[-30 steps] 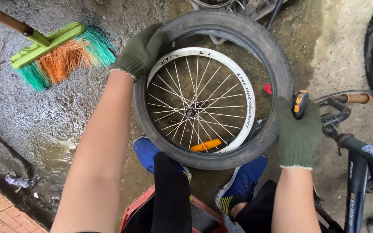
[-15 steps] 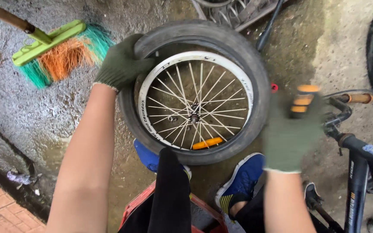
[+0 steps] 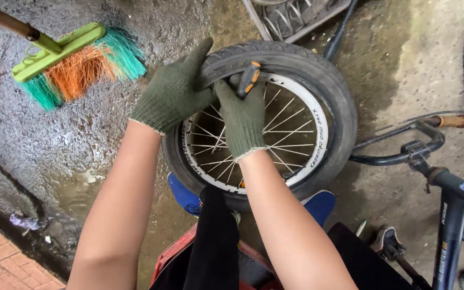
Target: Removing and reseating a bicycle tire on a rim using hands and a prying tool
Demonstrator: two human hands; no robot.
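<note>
At the tyre (image 3: 318,80), the right hand (image 3: 243,121) has apparently brought its tool (image 3: 249,78) across.

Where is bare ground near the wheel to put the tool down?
Free: wet concrete between the broom and the tyre; also the patch above the handlebar. Crowded: right side with the bike frame, and by the feet.

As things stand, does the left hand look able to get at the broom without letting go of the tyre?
Probably not: the left hand grips the tyre, and the broom lies apart to its left across bare wet ground.
</note>
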